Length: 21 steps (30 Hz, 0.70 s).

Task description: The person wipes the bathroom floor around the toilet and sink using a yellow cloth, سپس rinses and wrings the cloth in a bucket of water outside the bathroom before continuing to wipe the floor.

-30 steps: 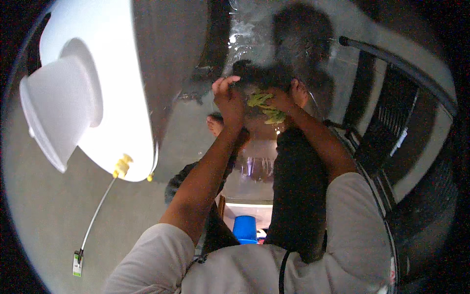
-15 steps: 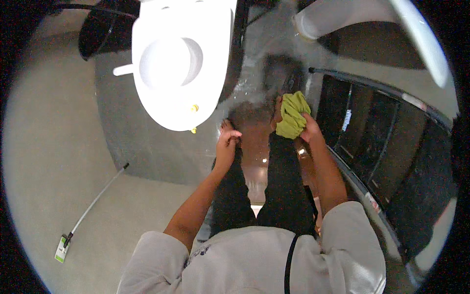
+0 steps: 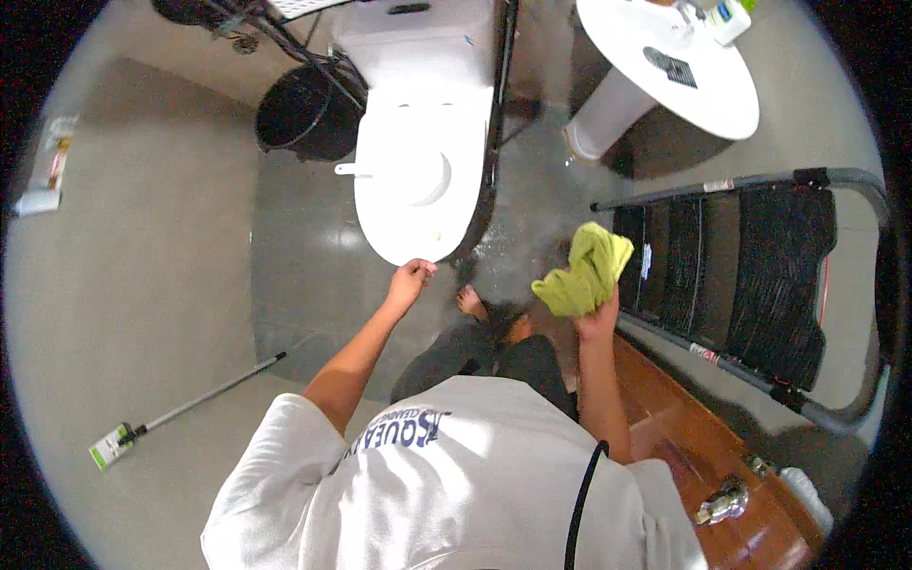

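A white toilet [image 3: 382,214] stands ahead of me, with its round opening showing and a short white lever sticking out at the left. At the front edge of its seat is my left hand [image 3: 408,283], fingers closed on the rim; the fingertips' underside is hidden. A small yellow spot [image 3: 438,237] shows on the seat near that hand. My right hand [image 3: 598,320] grips a crumpled yellow-green cloth [image 3: 591,271], held up in the air right of the toilet. My bare foot [image 3: 470,301] is on the wet grey floor below.
A black step ladder [image 3: 684,261] leans at the right. Beyond it is a white pedestal sink [image 3: 727,109] with a bottle [image 3: 727,21]. A black bucket [image 3: 304,114] sits left of the toilet. At the lower left, a long-handled flat scrubber [image 3: 209,392] leans against the wall.
My view has shifted back, showing the sink top and toilet tank. My left hand has moved from near my knee to the seat's front edge. The cloth has come up with my right hand.
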Available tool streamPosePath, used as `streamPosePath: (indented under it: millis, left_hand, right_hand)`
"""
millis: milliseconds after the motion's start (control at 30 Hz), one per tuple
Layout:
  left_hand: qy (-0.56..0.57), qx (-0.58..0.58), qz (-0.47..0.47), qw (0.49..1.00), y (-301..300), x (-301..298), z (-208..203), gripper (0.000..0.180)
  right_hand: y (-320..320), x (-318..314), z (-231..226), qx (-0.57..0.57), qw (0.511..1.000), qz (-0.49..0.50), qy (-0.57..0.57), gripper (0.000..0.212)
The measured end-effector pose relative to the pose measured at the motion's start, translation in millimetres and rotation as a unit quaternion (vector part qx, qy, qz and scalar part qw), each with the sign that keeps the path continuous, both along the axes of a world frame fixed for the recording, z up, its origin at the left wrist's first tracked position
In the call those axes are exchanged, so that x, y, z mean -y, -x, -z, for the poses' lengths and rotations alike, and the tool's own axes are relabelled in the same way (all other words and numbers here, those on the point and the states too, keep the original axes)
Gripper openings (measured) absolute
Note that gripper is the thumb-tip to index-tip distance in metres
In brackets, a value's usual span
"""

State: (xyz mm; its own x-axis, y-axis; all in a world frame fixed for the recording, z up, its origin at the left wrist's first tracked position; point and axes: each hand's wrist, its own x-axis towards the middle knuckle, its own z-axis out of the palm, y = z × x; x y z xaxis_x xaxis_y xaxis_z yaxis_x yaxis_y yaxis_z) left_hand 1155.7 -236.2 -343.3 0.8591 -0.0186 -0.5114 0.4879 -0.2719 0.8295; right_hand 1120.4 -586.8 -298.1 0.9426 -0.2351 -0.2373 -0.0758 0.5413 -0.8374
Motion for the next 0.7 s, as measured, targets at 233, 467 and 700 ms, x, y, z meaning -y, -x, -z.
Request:
streamPosePath:
  millis: [233, 467, 700]
  left_hand:
    - [-0.131, 0.048, 0.143, 0.980, 5, 36, -60, 0.017]
    - [-0.193, 0.189, 0.245, 0.931, 52, 54, -40, 0.019]
    - [-0.273, 0.051, 0.202, 0.939, 148, -42, 19, 0.035]
  right_hand:
    - [51, 25, -48, 0.046, 0.992, -0.004, -0.115, 0.043]
    - [115, 68, -63, 0.086, 0.993, -0.013, -0.082, 0.040]
    - [148, 86, -79, 0.017, 0.994, 0.058, -0.096, 0.042]
